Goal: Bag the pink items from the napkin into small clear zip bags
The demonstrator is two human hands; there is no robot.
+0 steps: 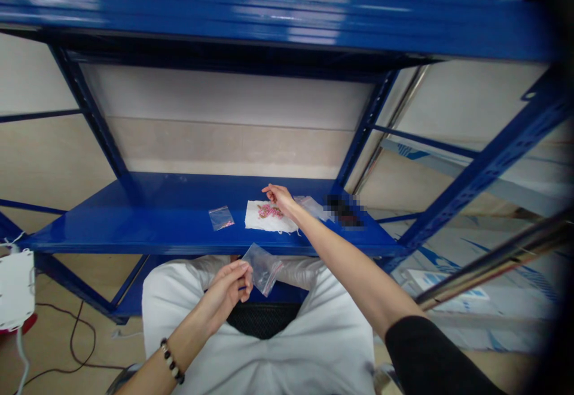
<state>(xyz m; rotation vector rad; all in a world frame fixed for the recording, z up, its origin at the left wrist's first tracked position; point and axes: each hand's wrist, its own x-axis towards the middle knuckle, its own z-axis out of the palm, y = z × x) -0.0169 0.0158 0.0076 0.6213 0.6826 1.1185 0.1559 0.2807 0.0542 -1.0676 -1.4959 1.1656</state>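
Note:
My left hand (229,287) pinches a small clear plastic bag (264,268) over my lap, below the front edge of the blue metal shelf (147,219). My right hand (278,196) reaches onto the shelf, fingers pinched over a little heap of pink beads (269,210) lying on a white cloth (256,220). Whether the fingers hold a bead is too small to tell. A second small clear bag (221,217) with a few pink bits lies flat on the shelf to the left of the cloth.
More clear bags (313,206) lie right of the cloth, next to a dark blurred object (345,211). A blue upper shelf (269,12) hangs overhead, with slanted blue posts at both sides. A white device (15,287) and cables sit on the floor at left.

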